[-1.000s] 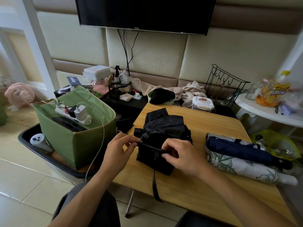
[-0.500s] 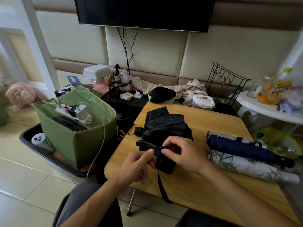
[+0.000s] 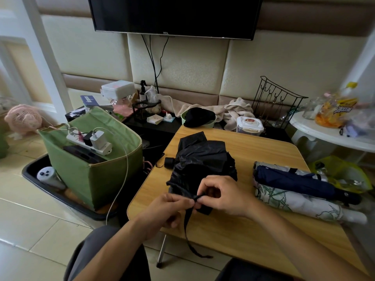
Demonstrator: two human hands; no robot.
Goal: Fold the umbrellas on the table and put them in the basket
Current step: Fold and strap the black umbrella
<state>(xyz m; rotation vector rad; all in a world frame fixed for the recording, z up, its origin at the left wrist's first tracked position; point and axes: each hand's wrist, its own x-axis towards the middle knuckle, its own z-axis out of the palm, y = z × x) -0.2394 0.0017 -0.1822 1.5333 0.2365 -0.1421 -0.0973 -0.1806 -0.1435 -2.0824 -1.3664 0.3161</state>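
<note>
Both hands now meet at the near end of the black umbrella [image 3: 203, 159] on the desk [image 3: 263, 226]; left hand [image 3: 166, 211] and right hand [image 3: 227, 195] fingers pinch its strap [image 3: 187, 230].

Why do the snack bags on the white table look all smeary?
Head view: the snack bags sit at the wide lens's edge, stretched and blurred; the middle is sharper, where both hands pinch the black umbrella strap; the wall panels bow from distortion.

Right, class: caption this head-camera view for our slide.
Both hands, left and right, pinch the strap of a black umbrella on the wooden table.
</note>
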